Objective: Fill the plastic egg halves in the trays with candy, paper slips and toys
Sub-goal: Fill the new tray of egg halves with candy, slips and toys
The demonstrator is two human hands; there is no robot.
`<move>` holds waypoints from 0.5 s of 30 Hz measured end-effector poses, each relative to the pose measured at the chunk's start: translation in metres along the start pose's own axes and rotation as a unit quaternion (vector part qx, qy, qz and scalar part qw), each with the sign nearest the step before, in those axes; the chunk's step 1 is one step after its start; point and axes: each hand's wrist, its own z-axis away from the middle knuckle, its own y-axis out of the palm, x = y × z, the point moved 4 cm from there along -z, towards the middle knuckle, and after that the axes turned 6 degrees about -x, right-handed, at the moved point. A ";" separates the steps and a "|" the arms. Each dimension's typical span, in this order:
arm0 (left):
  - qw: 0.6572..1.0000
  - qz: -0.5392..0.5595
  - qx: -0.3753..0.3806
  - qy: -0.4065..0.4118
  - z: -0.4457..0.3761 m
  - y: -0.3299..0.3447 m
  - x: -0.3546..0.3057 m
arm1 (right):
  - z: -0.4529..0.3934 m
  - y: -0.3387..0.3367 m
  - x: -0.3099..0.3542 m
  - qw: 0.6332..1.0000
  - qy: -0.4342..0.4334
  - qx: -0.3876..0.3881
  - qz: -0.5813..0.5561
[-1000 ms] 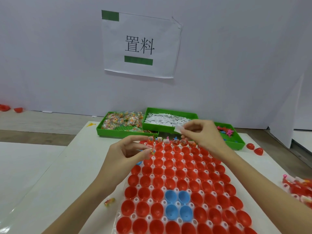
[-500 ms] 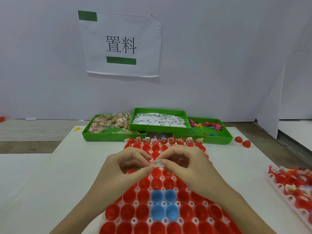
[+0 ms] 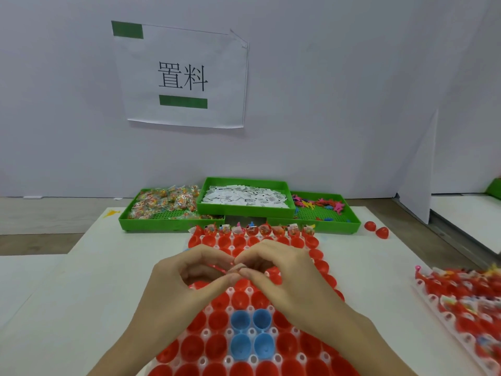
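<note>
Head view, paper slip [image 3: 238,268] pinched between both hands' fingertips

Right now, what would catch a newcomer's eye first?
The two hands, left and right, meet fingertip to fingertip over the tray of red egg halves, pinching something small. Four blue halves stand out just below. Behind, on the wall, hangs a paper sign.

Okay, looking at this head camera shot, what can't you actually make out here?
- Item pinched between left hand and right hand: covered by their fingers.
- Egg halves under both hands: hidden.
- Second tray at right: blurred, cut by the frame edge.
- Print on paper slips: too small.
</note>
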 end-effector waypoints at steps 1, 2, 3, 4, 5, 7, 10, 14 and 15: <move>1.000 -0.002 -0.007 0.006 0.000 -0.001 -0.001 | 0.000 0.001 0.002 1.000 0.005 0.004 -0.007; 1.000 0.002 -0.013 0.005 0.000 -0.002 -0.001 | 0.000 0.001 0.004 1.000 0.012 0.005 -0.022; 1.000 0.009 -0.017 -0.002 0.001 -0.003 -0.001 | -0.002 -0.001 0.007 0.999 0.019 0.006 -0.044; 1.000 0.016 -0.018 -0.013 0.001 -0.004 0.000 | -0.005 -0.004 0.009 0.997 0.026 0.006 -0.066; 0.999 0.023 -0.018 -0.024 0.001 -0.004 0.000 | -0.011 -0.010 0.007 0.996 0.033 0.005 -0.078; 0.998 0.029 -0.018 -0.044 0.000 -0.006 0.003 | -0.029 -0.029 -0.007 0.998 0.044 -0.014 -0.041; 0.997 0.043 -0.020 -0.069 -0.002 -0.006 0.006 | -0.065 -0.071 -0.061 0.989 0.102 -0.042 0.099; 0.996 0.045 -0.025 -0.078 -0.003 -0.007 0.009 | -0.091 -0.119 -0.151 0.934 0.242 -0.015 0.264; 0.995 0.045 -0.025 -0.080 -0.004 -0.007 0.009 | -0.089 -0.124 -0.168 0.918 0.268 0.009 0.292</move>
